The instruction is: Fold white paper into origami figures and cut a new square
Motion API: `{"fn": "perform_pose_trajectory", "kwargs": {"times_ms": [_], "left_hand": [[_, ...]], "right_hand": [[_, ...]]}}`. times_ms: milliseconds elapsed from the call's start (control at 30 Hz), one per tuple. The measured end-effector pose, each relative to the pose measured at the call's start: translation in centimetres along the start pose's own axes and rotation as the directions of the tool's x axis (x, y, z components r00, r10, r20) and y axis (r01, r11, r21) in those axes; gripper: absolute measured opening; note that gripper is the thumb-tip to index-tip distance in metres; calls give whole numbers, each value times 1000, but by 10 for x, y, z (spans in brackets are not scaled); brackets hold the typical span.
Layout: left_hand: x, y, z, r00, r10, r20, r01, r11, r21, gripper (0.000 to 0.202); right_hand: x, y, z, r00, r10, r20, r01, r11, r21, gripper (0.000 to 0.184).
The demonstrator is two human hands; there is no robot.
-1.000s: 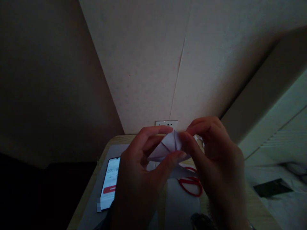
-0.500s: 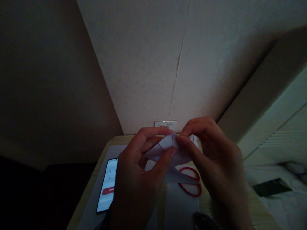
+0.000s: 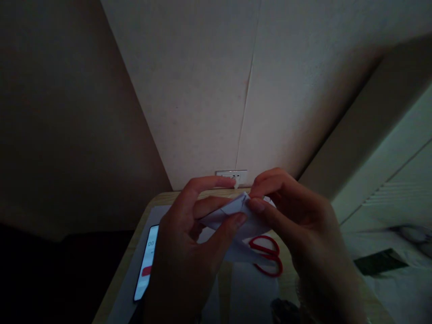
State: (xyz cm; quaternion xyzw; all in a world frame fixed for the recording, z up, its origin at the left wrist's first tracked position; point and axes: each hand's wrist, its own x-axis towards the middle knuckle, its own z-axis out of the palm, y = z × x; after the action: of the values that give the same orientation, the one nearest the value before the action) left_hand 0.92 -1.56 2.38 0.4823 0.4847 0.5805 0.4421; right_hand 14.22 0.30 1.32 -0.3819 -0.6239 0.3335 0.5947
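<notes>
Between both hands, above the table, is a folded piece of white paper with creases and a peaked top corner. My left hand grips its left part, thumb in front and other fingers behind, with the index finger raised off the paper. The thumb and index finger of my right hand pinch the paper just right of the peak. My fingers hide part of its right side. Below and behind the paper lie scissors with red handles; their blades are covered by paper.
On the wooden table, a lit phone showing a timer lies at the left on a white sheet, partly behind my left hand. More white paper lies in front. A wall socket with a plug is behind the table.
My left index finger has lifted off the paper's top corner. The paper's peak is now flatter and tilted, and my right fingers have shifted slightly left.
</notes>
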Motion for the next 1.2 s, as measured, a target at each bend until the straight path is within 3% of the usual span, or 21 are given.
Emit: {"fn": "perform_pose_trajectory", "kwargs": {"times_ms": [133,300,600,767,900,1200], "left_hand": [[0,-1,-1,1000,-2,-6,2,1000,17,26],[3,-3,-3,997,69,39,-71,997,36,4],[1,-3,1,989,120,-81,-110,986,124,14],[5,-7,-1,981,189,-45,-180,971,157,15],[10,-9,-5,988,150,35,-153,982,111,5],[11,-10,-8,990,101,99,-112,987,117,9]], "right_hand": [[2,1,-2,1000,2,3,-3,1000,24,13],[2,1,-3,1000,26,-3,-26,999,28,15],[-3,1,2,999,-36,-22,34,997,-64,17],[-3,-1,7,996,-54,-65,46,992,-121,18],[-2,2,10,993,-86,-82,73,986,-149,18],[1,5,5,998,-55,-16,53,993,-104,13]]}}
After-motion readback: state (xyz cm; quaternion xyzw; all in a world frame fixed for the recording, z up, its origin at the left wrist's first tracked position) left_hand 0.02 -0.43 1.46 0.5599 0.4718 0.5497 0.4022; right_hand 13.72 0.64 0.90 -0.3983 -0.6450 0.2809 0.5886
